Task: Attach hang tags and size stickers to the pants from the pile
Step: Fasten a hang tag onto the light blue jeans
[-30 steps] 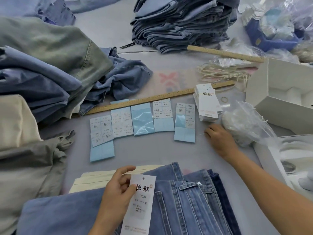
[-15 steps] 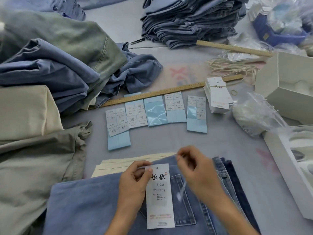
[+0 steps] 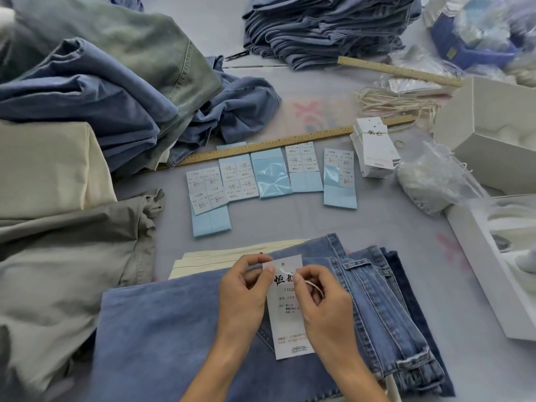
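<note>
A white hang tag [image 3: 288,314] with black printed characters lies over folded blue jeans [image 3: 162,329] near the front edge. My left hand [image 3: 242,294] pinches the tag's upper left edge. My right hand [image 3: 322,303] pinches a thin white string [image 3: 314,285] at the tag's top, just below its punched hole. Beyond the jeans lie several sheets of size stickers [image 3: 240,181] on light-blue backing. A stack of more hang tags [image 3: 374,147] stands to their right.
Loose pants are heaped at the left [image 3: 87,97], and a folded denim stack [image 3: 322,27] sits at the back. Two wooden rulers [image 3: 261,145], a bundle of strings [image 3: 397,101], a plastic bag [image 3: 435,181] and white boxes [image 3: 490,132] fill the right side.
My right hand came back from the table by the bag with a string and now meets the tag's top. My left hand holds the tag lower over the jeans.
</note>
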`<state>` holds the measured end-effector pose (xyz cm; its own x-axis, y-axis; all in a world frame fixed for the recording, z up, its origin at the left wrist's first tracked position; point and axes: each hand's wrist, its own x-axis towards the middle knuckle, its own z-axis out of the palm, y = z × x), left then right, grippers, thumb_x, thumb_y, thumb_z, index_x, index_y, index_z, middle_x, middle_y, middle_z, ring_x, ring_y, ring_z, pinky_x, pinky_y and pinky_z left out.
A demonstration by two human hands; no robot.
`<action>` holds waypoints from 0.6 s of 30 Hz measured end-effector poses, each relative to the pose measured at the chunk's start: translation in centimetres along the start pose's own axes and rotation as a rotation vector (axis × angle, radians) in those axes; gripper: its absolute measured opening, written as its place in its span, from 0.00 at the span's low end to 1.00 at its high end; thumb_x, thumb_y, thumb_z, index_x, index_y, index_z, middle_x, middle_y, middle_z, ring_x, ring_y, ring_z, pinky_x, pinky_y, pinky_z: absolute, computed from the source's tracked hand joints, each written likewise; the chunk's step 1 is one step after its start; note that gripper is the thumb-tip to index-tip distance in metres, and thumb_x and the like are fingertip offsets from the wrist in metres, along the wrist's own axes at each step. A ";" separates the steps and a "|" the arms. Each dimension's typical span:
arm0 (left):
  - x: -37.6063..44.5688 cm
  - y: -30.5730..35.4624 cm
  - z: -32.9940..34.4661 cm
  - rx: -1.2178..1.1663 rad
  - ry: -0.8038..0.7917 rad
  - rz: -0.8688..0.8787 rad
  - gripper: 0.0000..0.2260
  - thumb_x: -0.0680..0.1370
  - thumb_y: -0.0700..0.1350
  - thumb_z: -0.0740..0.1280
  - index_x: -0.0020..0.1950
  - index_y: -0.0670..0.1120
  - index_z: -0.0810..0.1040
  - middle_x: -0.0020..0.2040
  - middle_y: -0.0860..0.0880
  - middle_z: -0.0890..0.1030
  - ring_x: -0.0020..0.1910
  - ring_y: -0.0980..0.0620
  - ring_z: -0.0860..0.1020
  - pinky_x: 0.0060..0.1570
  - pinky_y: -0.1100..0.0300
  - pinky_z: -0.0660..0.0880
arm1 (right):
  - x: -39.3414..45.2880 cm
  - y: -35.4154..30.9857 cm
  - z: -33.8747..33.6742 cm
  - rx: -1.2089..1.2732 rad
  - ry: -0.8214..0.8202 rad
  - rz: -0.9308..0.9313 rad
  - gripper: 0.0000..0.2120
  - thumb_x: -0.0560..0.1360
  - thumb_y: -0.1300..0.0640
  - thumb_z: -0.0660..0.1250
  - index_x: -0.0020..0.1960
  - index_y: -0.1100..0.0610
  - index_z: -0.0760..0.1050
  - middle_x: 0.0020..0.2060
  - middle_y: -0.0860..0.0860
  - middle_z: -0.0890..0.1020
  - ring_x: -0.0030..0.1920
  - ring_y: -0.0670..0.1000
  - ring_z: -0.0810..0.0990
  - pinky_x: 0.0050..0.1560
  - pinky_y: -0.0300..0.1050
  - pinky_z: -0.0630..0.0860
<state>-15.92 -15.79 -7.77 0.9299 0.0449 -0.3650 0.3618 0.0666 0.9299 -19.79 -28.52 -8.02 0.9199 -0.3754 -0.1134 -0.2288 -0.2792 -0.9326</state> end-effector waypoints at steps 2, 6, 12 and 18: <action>-0.2 -0.1 -0.1 -0.010 -0.002 0.004 0.09 0.80 0.40 0.71 0.46 0.54 0.82 0.39 0.44 0.87 0.38 0.48 0.86 0.34 0.60 0.80 | -0.1 0.0 0.1 -0.008 0.017 -0.014 0.05 0.80 0.56 0.70 0.46 0.47 0.78 0.39 0.46 0.82 0.41 0.49 0.83 0.38 0.39 0.78; -0.3 -0.4 -0.3 0.005 -0.013 0.006 0.05 0.81 0.41 0.70 0.49 0.50 0.81 0.39 0.45 0.87 0.38 0.47 0.86 0.34 0.59 0.80 | -0.3 -0.1 0.4 -0.041 0.059 -0.040 0.05 0.80 0.54 0.68 0.46 0.46 0.77 0.39 0.46 0.82 0.41 0.49 0.83 0.37 0.42 0.78; -0.1 -0.7 -0.5 0.004 -0.020 -0.010 0.06 0.81 0.42 0.70 0.48 0.53 0.82 0.40 0.45 0.87 0.41 0.46 0.86 0.37 0.56 0.82 | 0.3 -0.3 0.1 -0.062 0.035 -0.059 0.06 0.80 0.56 0.69 0.45 0.48 0.77 0.38 0.45 0.81 0.38 0.48 0.80 0.37 0.35 0.73; 0.0 -0.8 -0.4 -0.005 -0.032 -0.018 0.07 0.82 0.43 0.69 0.48 0.54 0.83 0.42 0.45 0.87 0.41 0.45 0.86 0.39 0.52 0.83 | 0.2 -0.1 0.2 -0.060 0.017 -0.037 0.06 0.79 0.57 0.70 0.45 0.48 0.77 0.38 0.45 0.81 0.39 0.47 0.81 0.37 0.33 0.73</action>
<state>-16.26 -15.49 -8.56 0.9249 0.0115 -0.3799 0.3782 0.0723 0.9229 -19.47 -28.38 -8.04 0.9226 -0.3789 -0.0725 -0.2138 -0.3459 -0.9136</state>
